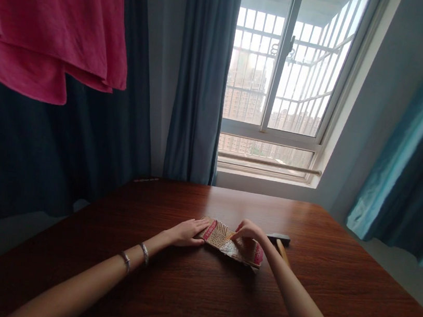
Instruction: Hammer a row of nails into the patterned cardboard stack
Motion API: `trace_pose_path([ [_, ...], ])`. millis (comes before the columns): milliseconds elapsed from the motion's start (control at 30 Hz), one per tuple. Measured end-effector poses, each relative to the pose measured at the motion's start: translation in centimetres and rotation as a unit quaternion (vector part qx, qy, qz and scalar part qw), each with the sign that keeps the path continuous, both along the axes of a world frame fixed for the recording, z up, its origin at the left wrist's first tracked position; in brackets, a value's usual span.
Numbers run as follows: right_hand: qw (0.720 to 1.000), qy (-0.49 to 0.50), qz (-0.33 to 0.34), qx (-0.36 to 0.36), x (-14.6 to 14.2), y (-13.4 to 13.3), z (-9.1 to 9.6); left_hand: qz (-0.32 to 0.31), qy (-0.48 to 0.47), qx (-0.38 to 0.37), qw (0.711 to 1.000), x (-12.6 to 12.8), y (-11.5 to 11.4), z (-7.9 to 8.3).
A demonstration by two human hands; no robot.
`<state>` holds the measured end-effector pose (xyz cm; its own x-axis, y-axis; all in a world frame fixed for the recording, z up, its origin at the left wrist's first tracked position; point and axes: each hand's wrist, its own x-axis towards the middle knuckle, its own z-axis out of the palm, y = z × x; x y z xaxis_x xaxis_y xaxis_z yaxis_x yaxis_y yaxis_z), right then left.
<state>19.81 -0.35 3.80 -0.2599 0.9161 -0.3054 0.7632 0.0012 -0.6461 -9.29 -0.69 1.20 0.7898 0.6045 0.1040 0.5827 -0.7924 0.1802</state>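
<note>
A patterned cardboard piece [218, 238] with dark dots and pink bands lies on the wooden table, slanting down to the right. Near its back edge several thin pins [221, 226] stand upright in a row. My left hand [187, 231] rests flat on the left end of the cardboard, fingers stretched out. Over the middle, my right hand [247, 229] is closed with its fingertips pinched down against the surface. Whatever is between those fingertips is too small to make out. Behind my right wrist is a hammer with a dark head [279, 238] and wooden handle [282, 251], partly covered by the forearm.
The brown table [162, 288] reaches to the wall below a barred window [277, 84]. Blue curtains [203, 73] hang on both sides. A pink cloth [57, 21] hangs at the upper left, above the table's height.
</note>
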Motion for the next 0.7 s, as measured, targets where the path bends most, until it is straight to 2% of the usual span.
trace_pose_path([
  [233, 0.999, 0.042, 0.008, -0.03, 0.6, -1.5, 0.0, 0.007, -0.018, -0.002, 1.0, -0.2, 0.0, -0.4],
  [400, 0.997, 0.07, -0.012, -0.042, 0.7, -2.2, -0.2, 0.021, -0.029, 0.015, 0.999, -0.3, -0.4, 0.0],
  [533, 0.987, 0.144, -0.045, -0.058, 1.2, -2.6, -0.4, 0.055, -0.054, 0.007, 0.997, -0.6, -0.6, 0.6],
  [700, 0.973, 0.217, -0.047, -0.064, 2.6, -3.2, 0.8, 0.08, -0.085, 0.012, 0.993, -1.2, -0.6, 1.1],
])
